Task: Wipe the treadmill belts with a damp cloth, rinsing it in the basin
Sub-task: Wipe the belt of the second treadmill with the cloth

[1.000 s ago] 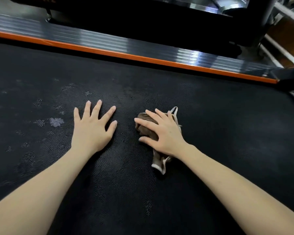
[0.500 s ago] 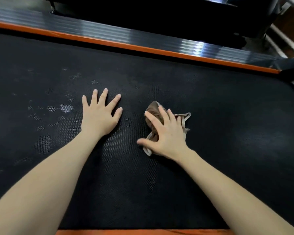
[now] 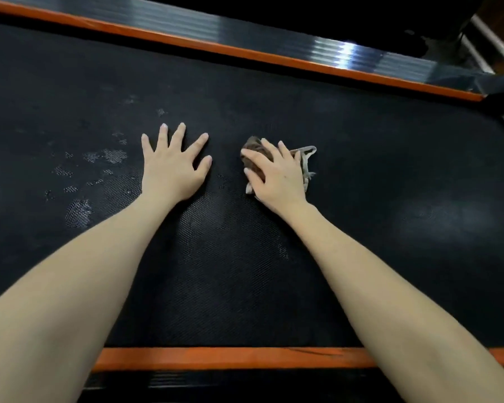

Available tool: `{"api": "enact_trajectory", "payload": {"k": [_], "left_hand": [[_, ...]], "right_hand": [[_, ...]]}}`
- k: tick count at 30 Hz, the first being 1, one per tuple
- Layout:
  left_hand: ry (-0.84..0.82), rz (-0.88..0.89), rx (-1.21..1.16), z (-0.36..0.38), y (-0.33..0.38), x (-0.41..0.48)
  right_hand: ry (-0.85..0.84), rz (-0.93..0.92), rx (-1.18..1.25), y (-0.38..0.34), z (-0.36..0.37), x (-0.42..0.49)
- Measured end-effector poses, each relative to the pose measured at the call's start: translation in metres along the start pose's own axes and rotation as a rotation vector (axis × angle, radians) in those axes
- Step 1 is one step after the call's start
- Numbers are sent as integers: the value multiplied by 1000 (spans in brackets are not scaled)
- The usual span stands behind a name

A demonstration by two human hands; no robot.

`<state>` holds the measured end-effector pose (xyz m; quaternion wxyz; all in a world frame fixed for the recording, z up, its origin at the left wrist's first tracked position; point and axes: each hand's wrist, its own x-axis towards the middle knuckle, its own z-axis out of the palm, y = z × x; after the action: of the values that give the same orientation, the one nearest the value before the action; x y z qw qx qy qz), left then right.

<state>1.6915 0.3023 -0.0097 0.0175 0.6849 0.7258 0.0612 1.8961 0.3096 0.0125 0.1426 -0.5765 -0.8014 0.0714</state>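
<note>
Left hand flat, fingers spread, on black treadmill belt; right hand pressing crumpled brown cloth, fingers relaxed; orange side rail near

Dim light; a pale sheen lies on the black textured treadmill belt (right side). My view bows at the edges.

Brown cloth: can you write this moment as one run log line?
left hand: flat on black textured treadmill belt | right hand: pressing crumpled brown cloth onto belt
</note>
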Motion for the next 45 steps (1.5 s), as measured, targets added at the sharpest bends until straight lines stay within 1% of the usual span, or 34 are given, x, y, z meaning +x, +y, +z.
{"api": "enact_trajectory", "payload": {"k": [1,3,5,6,7,8,11,13,14,16,17,19,21,23,24,26,29,31,34,35,38,40,41,43,45], "left_hand": [[-4,3,5,0,0,0],[-8,7,-8,0,0,0],[-12,13,-28,-3,0,-1],[-15,16,-51,-6,0,-3],[-10,19,-82,-9,0,-6],[6,23,-111,-13,-1,-9],[35,55,-135,-25,-10,-31],[20,102,-117,-29,-17,-54],[10,141,-87,-28,-20,-65],[-18,189,-29,-26,-26,-78],[-27,181,-21,-26,-30,-80],[-41,135,-17,-28,-38,-82],[-68,109,0,-27,-48,-87],[-92,114,-3,-23,-57,-94],[-94,118,-10,-21,-59,-97],[-95,121,-21,-19,-60,-98],[-83,124,-33,-19,-60,-97],[-68,131,-33,-17,-60,-97],[-63,133,-30,-17,-60,-96],[-68,131,-26,-18,-60,-95],[-76,115,-13,-20,-61,-95],[-84,111,-17,-20,-60,-95],[-90,106,-40,-20,-61,-94],[-76,69,-152,-26,-61,-89],[-21,19,-242,-33,-62,-82]], "right_hand": [[5,-46,-3,-3,2,-8],[-14,-287,5,-8,-1,-50],[-127,-525,41,-9,-10,-105],[-195,-589,43,-6,-17,-126],[-241,-598,29,3,-24,-142],[-255,-556,4,18,-32,-153],[-241,-309,-20,69,-60,-179],[-270,-210,44,72,-72,-188],[-281,-221,76,56,-71,-187],[-279,-364,111,2,-51,-172],[-294,-440,131,-30,-39,-163],[-366,-511,158,-78,-21,-152],[-389,-548,172,-83,-17,-150],[-419,-589,168,-58,-25,-157],[-443,-572,163,-40,-33,-163],[-476,-476,149,3,-52,-176],[-512,-262,109,65,-88,-202],[-512,-160,107,83,-101,-214],[-450,-57,165,62,-92,-211],[-432,-56,190,47,-85,-204],[-371,-170,293,-13,-62,-172],[-228,-144,379,-49,-54,-144],[-136,-105,355,-62,-51,-132],[-13,-34,158,-80,-40,-119],[0,-39,-26,-94,-20,-120]]}}
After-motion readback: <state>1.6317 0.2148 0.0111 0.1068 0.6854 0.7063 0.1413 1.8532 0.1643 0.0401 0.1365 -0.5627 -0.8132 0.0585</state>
